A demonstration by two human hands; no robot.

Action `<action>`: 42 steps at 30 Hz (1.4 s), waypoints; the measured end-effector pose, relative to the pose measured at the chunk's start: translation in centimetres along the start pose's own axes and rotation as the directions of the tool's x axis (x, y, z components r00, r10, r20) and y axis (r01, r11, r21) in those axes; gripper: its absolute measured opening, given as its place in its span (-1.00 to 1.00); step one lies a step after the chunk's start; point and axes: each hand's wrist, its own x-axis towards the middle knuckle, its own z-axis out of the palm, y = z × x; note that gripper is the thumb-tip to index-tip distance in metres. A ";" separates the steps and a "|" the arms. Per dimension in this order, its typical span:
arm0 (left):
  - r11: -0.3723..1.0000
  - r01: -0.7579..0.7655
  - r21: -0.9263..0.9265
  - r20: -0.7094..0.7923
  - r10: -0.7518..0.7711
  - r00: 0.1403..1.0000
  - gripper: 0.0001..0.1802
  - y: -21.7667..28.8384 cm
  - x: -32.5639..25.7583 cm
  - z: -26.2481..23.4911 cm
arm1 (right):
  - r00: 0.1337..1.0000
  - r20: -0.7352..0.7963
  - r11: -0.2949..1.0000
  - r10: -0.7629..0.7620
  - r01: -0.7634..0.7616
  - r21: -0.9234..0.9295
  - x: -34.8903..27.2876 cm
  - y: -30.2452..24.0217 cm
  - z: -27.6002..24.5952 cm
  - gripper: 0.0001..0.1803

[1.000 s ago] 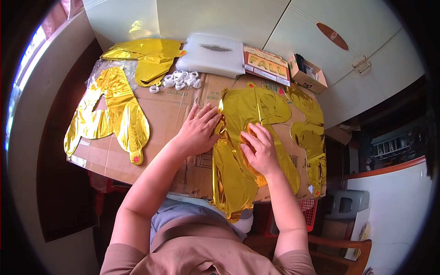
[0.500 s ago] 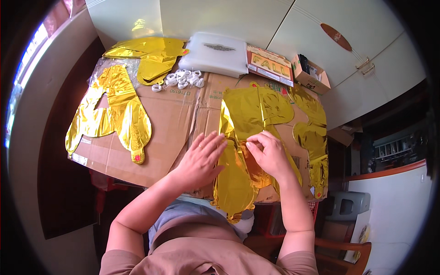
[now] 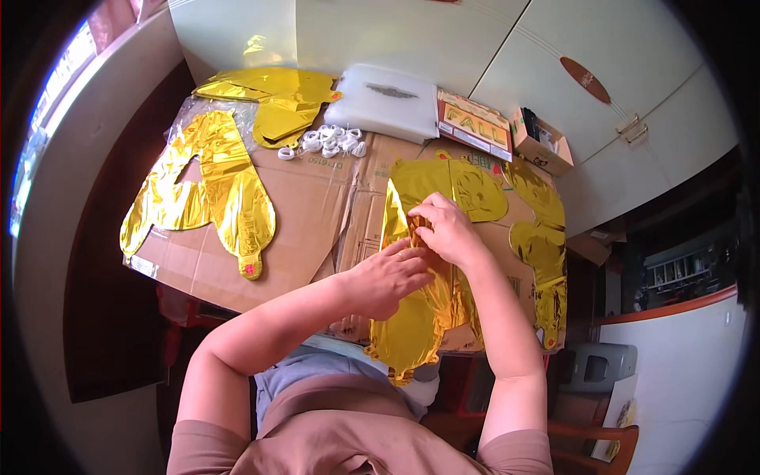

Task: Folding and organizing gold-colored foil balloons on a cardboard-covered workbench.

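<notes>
In front of me a gold foil letter balloon (image 3: 408, 336) lies flat, its near end hanging over the cardboard's front edge. My right hand (image 3: 445, 231) pinches a raised fold of the foil between thumb and fingers near the balloon's middle. Just below it, my left hand (image 3: 391, 283) rests on the foil with fingers stretched out, a ring on one of them. Part of the balloon is hidden under both hands.
Flattened cardboard (image 3: 309, 206) covers the table. An A-shaped gold balloon (image 3: 218, 178) lies left, a folded one (image 3: 277, 95) behind it, another (image 3: 542, 237) right. White ribbon rolls (image 3: 332, 141), a translucent case (image 3: 388, 99), a flat box (image 3: 475, 125) and a small carton (image 3: 542, 142) stand along the back.
My right hand has moved up and left, lifting a fold of the foil. My left hand has shifted right and down onto the balloon. The view has tilted slightly.
</notes>
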 end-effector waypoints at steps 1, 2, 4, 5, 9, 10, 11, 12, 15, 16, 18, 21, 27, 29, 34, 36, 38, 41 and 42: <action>0.999 -0.017 0.032 0.034 0.016 0.999 -0.37 -0.2 0.3 0.1 | 1.000 0.002 1.000 -0.002 0.002 0.000 0.1 0.0 -0.1 -0.72; 0.998 -0.054 0.024 -0.047 0.055 0.997 -0.60 -0.6 0.2 0.1 | 1.000 0.005 1.000 -0.005 0.005 0.000 0.3 -0.2 -0.2 -0.72; 0.997 -0.055 0.057 0.018 0.054 0.998 -0.69 -1.3 -0.3 -1.4 | 1.000 0.004 1.000 -0.001 0.001 -0.002 0.0 0.2 0.2 -0.71; 0.996 -0.056 0.074 0.050 0.052 0.997 -0.73 -1.4 -1.0 -2.5 | 1.000 -0.001 1.000 -0.004 0.004 -0.007 -0.1 0.5 0.5 -0.71; 0.987 0.129 -0.101 -0.118 -0.141 0.983 -0.72 -1.8 -6.5 -6.6 | 1.000 0.010 1.000 -0.013 0.013 0.012 -0.4 0.7 0.3 -0.69; 0.977 0.201 -0.074 -0.102 -0.208 0.973 -0.71 -2.1 -8.2 -7.0 | 1.000 0.014 1.000 -0.007 0.007 0.005 -0.3 0.7 0.2 -0.70; 0.961 0.271 -0.046 -0.088 -0.274 0.958 -0.71 -2.3 -9.6 -7.3 | 1.000 0.016 1.000 -0.001 0.001 -0.003 -0.3 0.7 0.1 -0.70; 0.945 0.326 -0.023 -0.106 -0.327 0.939 -0.72 -2.2 -10.7 -7.3 | 1.000 0.023 1.000 -0.004 0.004 -0.008 -0.1 0.6 0.1 -0.70; 0.883 0.469 0.026 -0.118 -0.464 0.878 -0.68 -1.6 -12.2 -7.7 | 0.998 0.055 1.000 0.010 -0.010 0.010 0.3 0.5 0.1 -0.68; 0.862 0.506 0.033 -0.090 -0.502 0.860 -0.62 -1.2 -12.3 -8.3 | 0.998 0.059 1.000 -0.001 0.001 0.005 0.4 0.5 -0.1 -0.67; 0.841 0.541 0.013 -0.125 -0.535 0.835 -0.55 0.4 -11.7 -10.3 | 0.997 0.067 1.000 -0.022 0.023 -0.007 0.7 0.8 -0.4 -0.65; 0.835 0.551 0.005 -0.271 -0.529 0.804 -0.60 3.4 -10.0 -11.8 | 0.986 0.132 0.989 0.103 -0.116 0.093 1.7 0.9 -1.9 -0.67; 0.952 0.276 -0.129 -0.265 -0.301 0.916 -0.49 7.3 -7.0 -5.3 | 0.990 -0.128 0.997 0.060 -0.055 0.047 6.4 4.8 -2.0 -0.57; 0.952 0.297 -0.075 -0.229 -0.306 0.924 -0.44 7.0 -7.0 -2.6 | 0.986 -0.147 0.997 0.075 -0.071 0.034 8.0 5.5 -1.6 -0.51; 0.934 0.309 -0.176 -0.241 -0.346 0.907 -0.47 6.0 -8.8 1.1 | 0.983 0.000 0.981 0.184 -0.183 0.057 11.3 7.0 -0.1 -0.39; 0.932 0.296 -0.209 -0.257 -0.344 0.903 -0.49 5.8 -9.1 1.4 | 0.970 0.099 0.972 0.222 -0.228 0.055 12.4 7.0 -0.1 -0.42; 0.929 0.289 -0.229 -0.263 -0.346 0.901 -0.51 5.8 -9.2 1.3 | 0.954 0.186 0.969 0.235 -0.246 0.037 13.3 6.5 -0.5 -0.46; 0.929 0.276 -0.248 -0.256 -0.338 0.906 -0.52 5.8 -9.3 1.6 | 0.944 0.257 0.974 0.205 -0.222 0.041 13.9 6.6 -1.0 -0.54; 0.933 0.268 -0.240 -0.260 -0.328 0.908 -0.50 5.8 -9.4 1.7 | 0.950 0.250 0.979 0.186 -0.202 0.040 13.9 6.5 -1.0 -0.56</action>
